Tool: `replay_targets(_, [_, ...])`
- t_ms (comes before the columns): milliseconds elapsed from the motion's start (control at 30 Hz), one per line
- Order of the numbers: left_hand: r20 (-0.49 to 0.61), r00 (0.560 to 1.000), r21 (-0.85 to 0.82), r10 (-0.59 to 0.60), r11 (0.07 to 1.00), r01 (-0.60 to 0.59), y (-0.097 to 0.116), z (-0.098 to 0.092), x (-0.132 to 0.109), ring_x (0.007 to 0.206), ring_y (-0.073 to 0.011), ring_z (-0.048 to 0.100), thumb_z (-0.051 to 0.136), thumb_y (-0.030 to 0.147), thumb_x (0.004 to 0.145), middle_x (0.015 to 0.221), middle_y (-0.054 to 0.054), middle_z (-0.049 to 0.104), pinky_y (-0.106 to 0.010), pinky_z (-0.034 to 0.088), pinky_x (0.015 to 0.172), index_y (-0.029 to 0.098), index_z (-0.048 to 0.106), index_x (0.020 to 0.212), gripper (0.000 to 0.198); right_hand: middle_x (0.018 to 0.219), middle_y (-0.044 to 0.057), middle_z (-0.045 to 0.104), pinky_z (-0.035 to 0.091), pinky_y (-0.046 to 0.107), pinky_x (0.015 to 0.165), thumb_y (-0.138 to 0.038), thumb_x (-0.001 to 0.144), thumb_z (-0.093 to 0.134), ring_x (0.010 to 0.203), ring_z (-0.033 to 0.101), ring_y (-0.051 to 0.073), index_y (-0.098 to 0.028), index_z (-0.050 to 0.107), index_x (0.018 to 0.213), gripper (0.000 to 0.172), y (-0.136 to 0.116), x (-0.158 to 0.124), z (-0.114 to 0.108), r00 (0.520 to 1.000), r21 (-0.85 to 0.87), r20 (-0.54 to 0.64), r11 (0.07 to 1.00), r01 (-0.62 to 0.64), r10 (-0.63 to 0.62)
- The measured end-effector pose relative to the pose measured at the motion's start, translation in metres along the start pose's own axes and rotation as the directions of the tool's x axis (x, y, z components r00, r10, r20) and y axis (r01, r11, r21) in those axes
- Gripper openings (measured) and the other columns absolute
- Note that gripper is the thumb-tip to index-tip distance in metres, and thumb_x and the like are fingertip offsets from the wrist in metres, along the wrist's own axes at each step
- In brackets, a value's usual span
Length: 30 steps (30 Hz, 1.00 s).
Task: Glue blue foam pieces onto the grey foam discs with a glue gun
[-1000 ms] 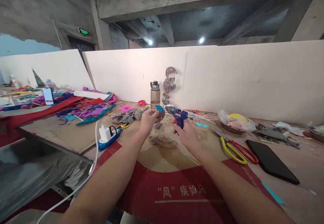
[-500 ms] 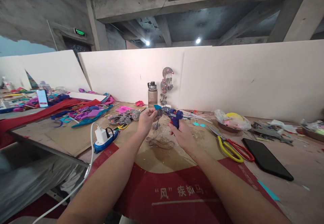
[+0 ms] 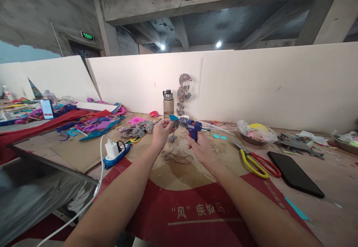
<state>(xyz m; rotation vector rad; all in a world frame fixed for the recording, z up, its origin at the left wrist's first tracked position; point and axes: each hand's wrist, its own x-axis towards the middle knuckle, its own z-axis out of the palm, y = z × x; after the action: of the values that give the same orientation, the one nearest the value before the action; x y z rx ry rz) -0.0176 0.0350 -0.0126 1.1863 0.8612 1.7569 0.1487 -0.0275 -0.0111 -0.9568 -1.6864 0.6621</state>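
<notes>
My left hand (image 3: 161, 132) is closed around a small grey felt piece with a teal bit (image 3: 174, 120) on top, held above the table. My right hand (image 3: 199, 148) grips a blue hot glue gun (image 3: 191, 126), and its nozzle touches the grey piece. Below both hands lies a tangle of clear and grey scraps (image 3: 176, 154) on the brown table top (image 3: 179, 172). A red banner with white characters (image 3: 195, 211) covers the near table edge under my forearms.
Yellow-and-red scissors (image 3: 258, 165) and a black phone (image 3: 295, 174) lie to the right, with a foil dish of scraps (image 3: 256, 131) behind them. A blue power strip with a white charger (image 3: 116, 151) sits left. A water bottle (image 3: 168, 104) and grey hanging ornament (image 3: 183, 92) stand against the white board.
The glue gun's nozzle has closed in on the grey piece in my left hand. The view has shifted slightly; the hands have barely moved otherwise.
</notes>
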Motion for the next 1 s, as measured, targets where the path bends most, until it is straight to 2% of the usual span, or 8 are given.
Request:
replay_targets(333, [0.006,1.000,0.007,0.025,1.000,-0.025,0.0013,-0.0002,-0.0006,0.069,-0.0158,0.065,0.075,0.036,0.067,0.073,-0.001,0.067,-0.035,0.057,0.078,0.015,0.064,0.077,0.025,0.085,0.001,0.054,0.047,0.029,0.060,-0.038,0.085,0.046,0.057,0.052,0.012,-0.019,0.048,0.100,0.024,-0.0026,-0.0029,0.0005,0.999,0.003,-0.024,1.000,-0.023,0.023])
replay_targets(533, [0.025,1.000,-0.004,0.014,1.000,-0.014,-0.0038,-0.0009,0.0023,0.068,-0.0164,0.066,0.073,0.030,0.071,0.073,-0.002,0.068,-0.035,0.057,0.076,0.016,0.065,0.076,0.016,0.082,0.000,0.055,0.046,0.029,0.061,-0.036,0.087,0.045,0.058,0.053,0.012,-0.019,0.051,0.102,0.023,0.0009,-0.0041,0.0049,1.000,-0.047,0.002,0.999,0.010,-0.010])
replay_targets(733, [0.002,1.000,0.059,0.013,0.998,-0.013,-0.0002,0.0003,0.0014,0.067,-0.0166,0.066,0.071,0.027,0.072,0.070,-0.003,0.068,-0.033,0.057,0.073,0.017,0.065,0.073,0.011,0.084,0.000,0.057,0.046,0.028,0.060,-0.034,0.086,0.046,0.056,0.053,0.012,-0.020,0.051,0.102,0.022,0.0008,-0.0037,0.0060,1.000,-0.029,0.019,0.999,0.015,-0.014])
replay_targets(1000, [0.017,0.998,0.066,0.062,0.996,-0.063,-0.0027,-0.0020,0.0009,0.067,-0.0149,0.065,0.072,0.033,0.071,0.074,-0.002,0.069,-0.030,0.056,0.073,0.018,0.065,0.076,0.017,0.081,0.001,0.056,0.047,0.029,0.059,-0.035,0.085,0.046,0.058,0.054,0.014,-0.020,0.050,0.096,0.019,-0.0009,-0.0036,0.0037,0.999,-0.050,-0.023,0.998,-0.034,0.033])
